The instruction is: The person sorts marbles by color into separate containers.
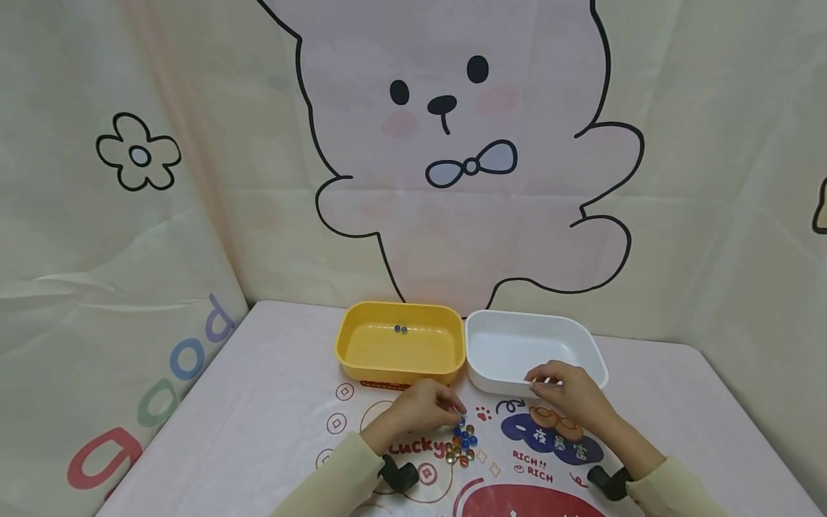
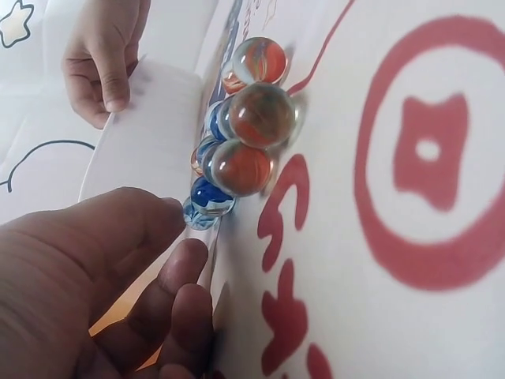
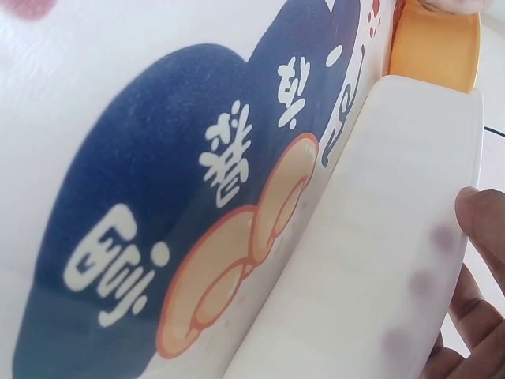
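Note:
Several glass marbles (image 1: 464, 442), blue, orange and amber, lie in a cluster on the tablecloth. My left hand (image 1: 420, 411) is at the far end of this cluster, its fingertips right beside a light blue marble (image 2: 200, 219). A gap shows between the thumb and the other fingers in the left wrist view; whether they touch the marble I cannot tell. My right hand (image 1: 573, 393) grips the near rim of a white tray (image 1: 507, 352), with fingers inside and thumb outside; finger shadows show through the wall (image 3: 371, 237). Two small dark marbles (image 1: 400, 329) sit in a yellow tray (image 1: 368, 362).
Both trays stand side by side at the back of the table (image 1: 271, 388), close to a hanging cloth (image 1: 678, 215) with a bear drawing. The tablecloth carries printed letters and pictures. Black wrist cameras (image 1: 400, 475) are strapped at both wrists.

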`<state>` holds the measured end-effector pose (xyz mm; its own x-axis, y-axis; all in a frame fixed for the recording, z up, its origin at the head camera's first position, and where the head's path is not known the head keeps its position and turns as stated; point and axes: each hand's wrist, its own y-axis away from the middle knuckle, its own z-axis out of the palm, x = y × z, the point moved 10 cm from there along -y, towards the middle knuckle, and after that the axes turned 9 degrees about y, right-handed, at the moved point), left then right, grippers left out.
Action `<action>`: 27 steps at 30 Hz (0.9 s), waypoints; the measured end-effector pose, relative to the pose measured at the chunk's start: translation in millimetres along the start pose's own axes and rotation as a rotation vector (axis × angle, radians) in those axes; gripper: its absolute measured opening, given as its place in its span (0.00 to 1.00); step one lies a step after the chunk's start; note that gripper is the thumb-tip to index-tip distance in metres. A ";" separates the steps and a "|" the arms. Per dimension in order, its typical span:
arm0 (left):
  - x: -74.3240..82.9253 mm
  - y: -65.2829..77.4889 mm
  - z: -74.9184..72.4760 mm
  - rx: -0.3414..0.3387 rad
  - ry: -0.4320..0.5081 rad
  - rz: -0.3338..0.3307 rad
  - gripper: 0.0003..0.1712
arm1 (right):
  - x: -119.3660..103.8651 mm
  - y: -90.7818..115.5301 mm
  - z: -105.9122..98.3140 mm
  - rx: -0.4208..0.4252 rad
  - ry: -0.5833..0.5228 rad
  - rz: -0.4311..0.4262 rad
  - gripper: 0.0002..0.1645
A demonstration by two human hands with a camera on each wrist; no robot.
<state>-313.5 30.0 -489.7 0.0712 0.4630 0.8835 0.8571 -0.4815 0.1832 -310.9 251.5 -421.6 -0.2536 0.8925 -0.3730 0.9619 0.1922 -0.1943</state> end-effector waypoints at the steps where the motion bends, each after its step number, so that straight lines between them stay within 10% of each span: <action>1: 0.0 0.1 0.0 0.000 -0.002 -0.004 0.03 | 0.0 0.1 0.2 -0.001 -0.001 0.001 0.07; 27: -0.6 -0.3 1.1 0.006 -0.055 -0.020 0.02 | -2.7 -0.3 -1.1 0.004 0.006 -0.004 0.07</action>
<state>-313.3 30.7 -490.7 0.0815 0.5127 0.8547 0.8615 -0.4674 0.1983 -310.4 249.5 -419.5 -0.2567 0.8940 -0.3672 0.9605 0.1939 -0.1994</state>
